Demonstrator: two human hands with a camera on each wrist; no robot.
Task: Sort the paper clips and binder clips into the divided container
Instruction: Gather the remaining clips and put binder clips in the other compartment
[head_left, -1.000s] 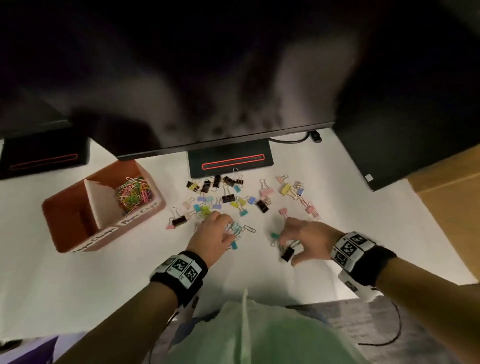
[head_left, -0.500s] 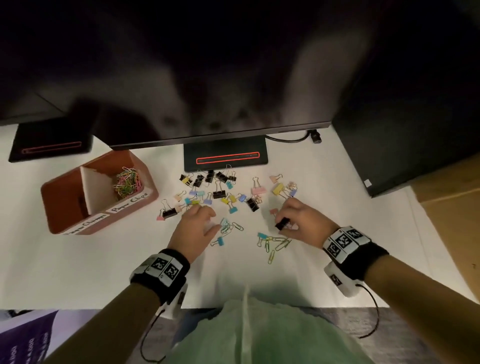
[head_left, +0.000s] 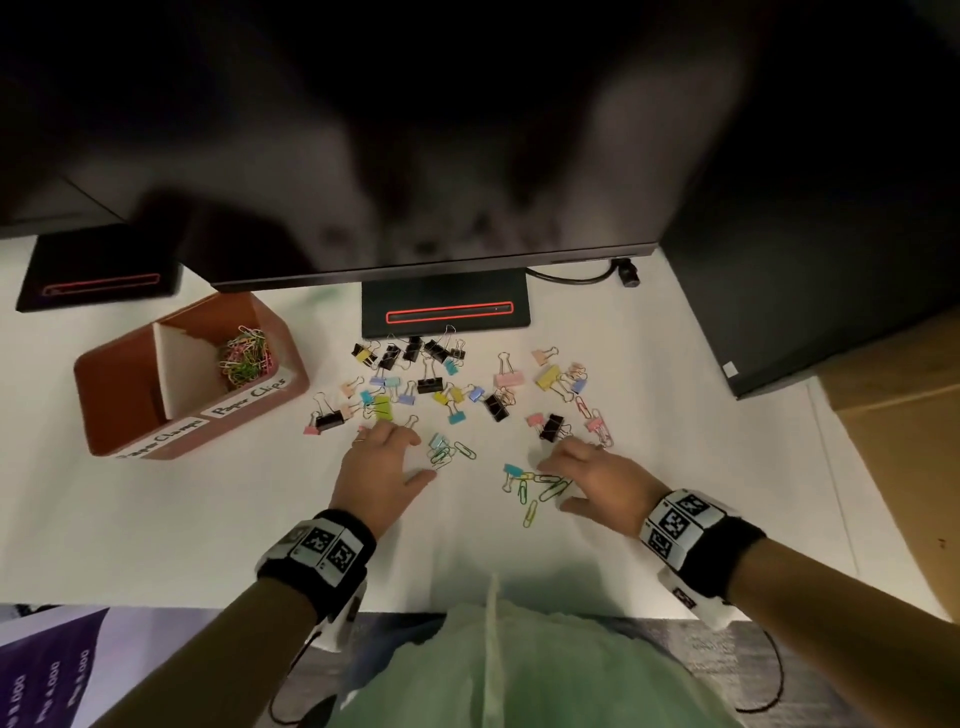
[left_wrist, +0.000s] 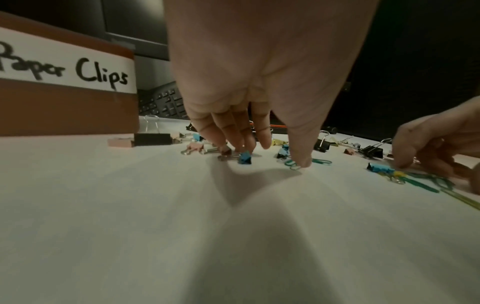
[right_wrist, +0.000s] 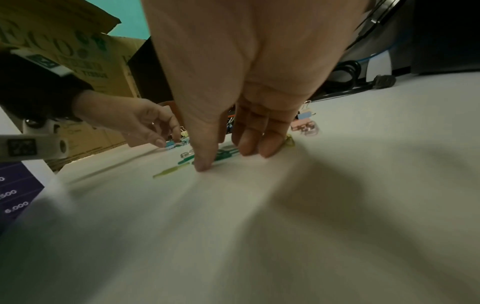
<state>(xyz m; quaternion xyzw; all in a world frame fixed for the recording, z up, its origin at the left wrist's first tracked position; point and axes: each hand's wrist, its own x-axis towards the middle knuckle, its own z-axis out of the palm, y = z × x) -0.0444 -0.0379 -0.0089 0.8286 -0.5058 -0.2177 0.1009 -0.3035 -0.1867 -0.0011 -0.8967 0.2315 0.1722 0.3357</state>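
A brown divided box (head_left: 98, 410) stands at the left; its right compartment, labelled Paper Clips, holds coloured paper clips (head_left: 244, 356). Several binder clips (head_left: 431, 384) lie scattered in front of the monitor stand. My left hand (head_left: 410, 452) reaches down with straight fingers at the near edge of that scatter, beside a blue binder clip (left_wrist: 244, 158). Its thumb touches green paper clips (head_left: 444, 452). My right hand (head_left: 558, 480) lies flat, fingers and thumb pressing on a bunch of green and yellow paper clips (head_left: 530, 493) (right_wrist: 223, 154). A black binder clip (head_left: 551, 426) lies just beyond its fingertips.
The monitor stand base (head_left: 447, 306) and the overhanging screen close off the back. A cable (head_left: 571, 275) runs behind, a black tower (head_left: 805, 312) stands at the right, cardboard (head_left: 909, 415) beyond it. A second stand (head_left: 98, 280) sits far left. White table lies before both hands.
My right hand carried a black binder clip forward, let it go on the table and now presses on paper clips. My left hand stayed at the clips' near edge.
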